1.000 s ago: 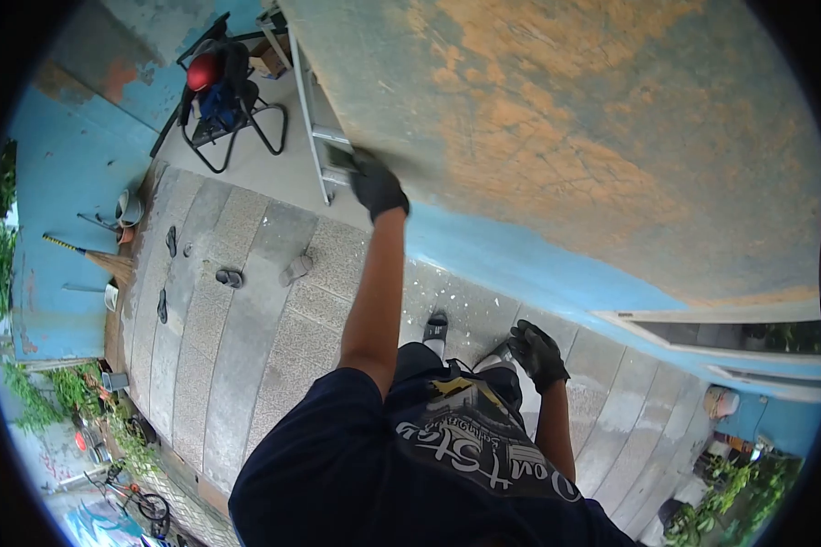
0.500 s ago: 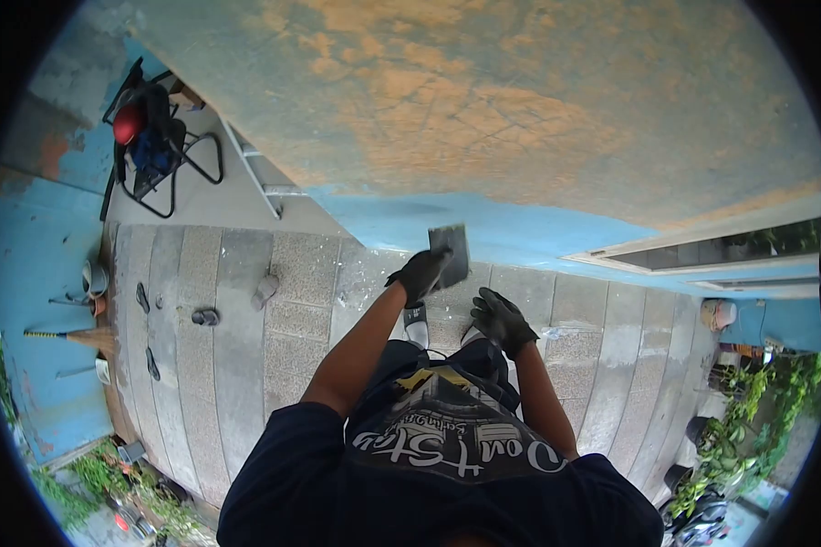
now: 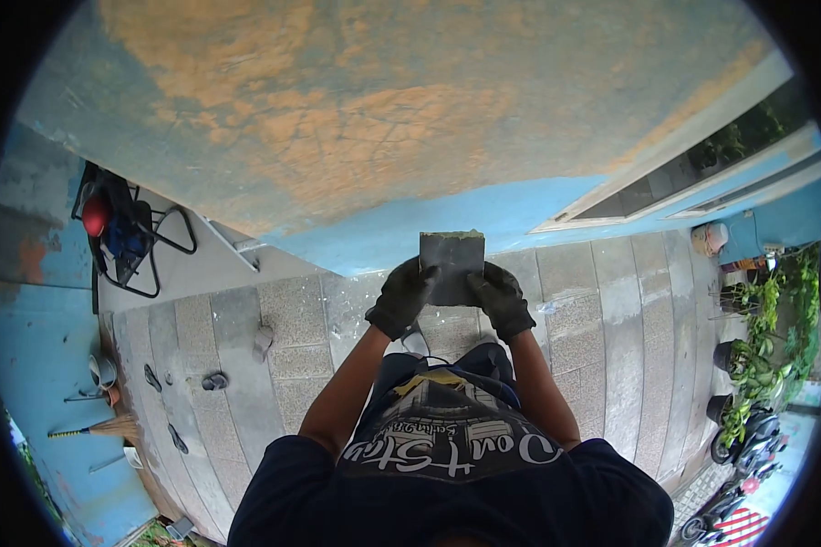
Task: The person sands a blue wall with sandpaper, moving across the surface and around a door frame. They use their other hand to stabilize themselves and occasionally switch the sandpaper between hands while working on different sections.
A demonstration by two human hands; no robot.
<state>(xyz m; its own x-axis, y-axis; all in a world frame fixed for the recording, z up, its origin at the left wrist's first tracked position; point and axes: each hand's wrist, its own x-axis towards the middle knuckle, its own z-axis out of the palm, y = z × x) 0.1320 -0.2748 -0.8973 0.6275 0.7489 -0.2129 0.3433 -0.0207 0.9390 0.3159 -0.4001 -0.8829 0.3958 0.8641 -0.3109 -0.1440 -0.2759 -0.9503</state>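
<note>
A dark grey rectangular sheet [image 3: 452, 264], which looks like sandpaper, is held up flat in front of my body. Its far edge is rough and yellowish. My left hand [image 3: 405, 296], in a dark glove, grips the left side with the thumb on top. The right edge is pinched by my right hand [image 3: 502, 297], gloved too. Fingers under the sheet are hidden. Just beyond it rises the wall [image 3: 356, 128], with worn orange and grey-green patches above a light blue band [image 3: 483, 210]. The sheet appears apart from the wall.
A black metal chair [image 3: 137, 228] with a red helmet [image 3: 96, 215] stands at the left, near a ladder-like metal frame [image 3: 233, 244]. Sandals [image 3: 214, 381] and a broom [image 3: 109, 428] are at the left. A window [image 3: 666, 187], bucket [image 3: 710, 239], potted plants [image 3: 748, 356] and motorbikes [image 3: 748, 438] are at the right.
My right hand has come up to the sheet and taken its right edge. The sheet, at first only in my left hand, is now squarely between both. The view has turned slightly.
</note>
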